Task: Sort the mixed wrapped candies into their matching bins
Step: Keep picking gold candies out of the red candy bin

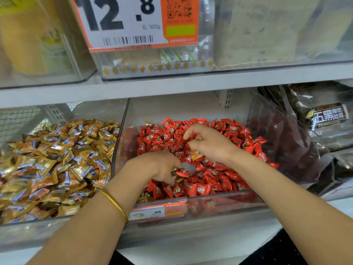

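Two hands are down in the red bin (219, 206), among the red candies (219, 180), so the step in hand looks like picking out strays that belong elsewhere. The left hand (162, 167) is curled knuckles-up into the heap with gold strays (174, 169) showing at its fingertips, and I judge that it holds them. The right hand (208, 144) hovers further back with its fingers bent over an orange-gold candy (196, 154); whether it grips that piece or the piece merely lies under the palm, I cannot tell. The matching gold candies (57, 159) fill the gold bin (38, 232) just beside, on the left. The next move probably calls for lifting the gathered strays up and over the clear wall between the two bins, then letting them fall among their own kind without dragging a red one along. That wall is the only real obstacle. A bangle (116, 205) sits on the left wrist, a small price tag (158, 212) fronts the red bin, dark packets (328, 115) crowd the right, and the upper shelf (172, 83) hangs close overhead, limiting how high a hand can rise.
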Action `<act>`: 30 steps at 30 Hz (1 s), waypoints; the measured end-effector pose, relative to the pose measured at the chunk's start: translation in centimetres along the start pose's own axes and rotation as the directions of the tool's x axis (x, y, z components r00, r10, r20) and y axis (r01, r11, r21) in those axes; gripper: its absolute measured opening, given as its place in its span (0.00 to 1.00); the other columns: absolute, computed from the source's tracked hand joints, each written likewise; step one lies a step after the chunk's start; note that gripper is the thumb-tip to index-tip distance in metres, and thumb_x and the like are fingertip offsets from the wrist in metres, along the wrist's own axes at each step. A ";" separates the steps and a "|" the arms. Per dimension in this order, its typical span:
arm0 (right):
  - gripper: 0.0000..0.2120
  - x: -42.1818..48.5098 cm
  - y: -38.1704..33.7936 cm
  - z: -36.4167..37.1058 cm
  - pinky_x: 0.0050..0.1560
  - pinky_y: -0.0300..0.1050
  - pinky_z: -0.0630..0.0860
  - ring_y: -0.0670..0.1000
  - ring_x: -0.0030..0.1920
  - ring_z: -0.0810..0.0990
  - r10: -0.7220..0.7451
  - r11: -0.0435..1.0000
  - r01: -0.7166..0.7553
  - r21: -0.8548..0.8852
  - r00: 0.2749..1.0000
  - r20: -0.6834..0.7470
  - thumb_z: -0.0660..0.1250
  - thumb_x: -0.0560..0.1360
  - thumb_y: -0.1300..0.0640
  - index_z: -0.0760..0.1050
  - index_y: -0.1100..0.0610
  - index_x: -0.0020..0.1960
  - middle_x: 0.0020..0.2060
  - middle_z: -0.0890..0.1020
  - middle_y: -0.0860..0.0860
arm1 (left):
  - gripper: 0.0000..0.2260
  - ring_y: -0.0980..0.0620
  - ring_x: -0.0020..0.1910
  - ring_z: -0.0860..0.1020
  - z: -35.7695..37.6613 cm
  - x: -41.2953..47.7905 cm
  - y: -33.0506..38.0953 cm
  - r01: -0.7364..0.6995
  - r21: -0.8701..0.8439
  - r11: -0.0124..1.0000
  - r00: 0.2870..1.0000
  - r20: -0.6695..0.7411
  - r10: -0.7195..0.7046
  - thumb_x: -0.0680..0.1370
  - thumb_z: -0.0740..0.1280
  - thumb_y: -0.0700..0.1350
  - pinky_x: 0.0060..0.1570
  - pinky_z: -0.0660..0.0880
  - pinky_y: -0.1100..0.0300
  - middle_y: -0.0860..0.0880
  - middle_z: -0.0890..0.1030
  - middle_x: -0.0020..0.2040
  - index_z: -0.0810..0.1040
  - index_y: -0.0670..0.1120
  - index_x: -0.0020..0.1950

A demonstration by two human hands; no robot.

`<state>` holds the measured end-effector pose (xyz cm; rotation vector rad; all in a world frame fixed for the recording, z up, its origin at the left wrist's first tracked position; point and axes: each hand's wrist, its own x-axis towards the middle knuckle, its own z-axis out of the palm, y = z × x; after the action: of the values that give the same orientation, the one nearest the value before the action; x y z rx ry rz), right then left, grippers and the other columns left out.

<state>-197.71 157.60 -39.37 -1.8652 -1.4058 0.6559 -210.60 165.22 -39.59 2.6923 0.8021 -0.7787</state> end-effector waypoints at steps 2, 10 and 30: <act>0.08 -0.2 0.1 -0.2 0.19 0.28 0.62 0.36 0.18 0.70 0.073 0.997 -0.074 0.011 0.996 0.056 0.62 0.75 0.64 0.79 0.63 0.50 0.34 0.75 0.46 | 0.27 0.46 0.64 0.70 0.4 0.4 0.2 0.012 0.002 1.000 0.999 -0.040 -0.012 0.75 0.68 0.48 0.62 0.69 0.56 0.45 0.66 0.69 0.64 0.52 0.73; 0.02 -0.3 0.7 -0.3 0.23 0.36 0.68 0.48 0.26 0.69 0.209 0.974 -0.217 0.062 0.971 0.115 0.68 0.75 0.59 0.78 0.57 0.44 0.35 0.79 0.45 | 0.15 0.49 0.55 0.75 1.1 1.0 0.5 0.055 -0.025 0.998 0.967 -0.247 -0.060 0.74 0.69 0.45 0.48 0.73 0.55 0.51 0.76 0.57 0.76 0.52 0.60; 0.06 0.7 0.5 1.6 0.53 0.42 0.75 0.44 0.51 0.79 -0.015 0.848 0.125 -0.514 0.977 0.213 0.68 0.75 0.57 0.83 0.50 0.48 0.49 0.83 0.42 | 0.09 0.47 0.54 0.76 -1.1 -2.1 -0.8 -0.166 -0.546 0.821 0.739 -0.620 -0.263 0.76 0.66 0.41 0.52 0.72 0.56 0.46 0.78 0.56 0.75 0.43 0.56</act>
<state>-198.42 158.61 -40.75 -2.1922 -1.9290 0.4565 -212.05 165.33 -37.59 2.3354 1.0427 0.4703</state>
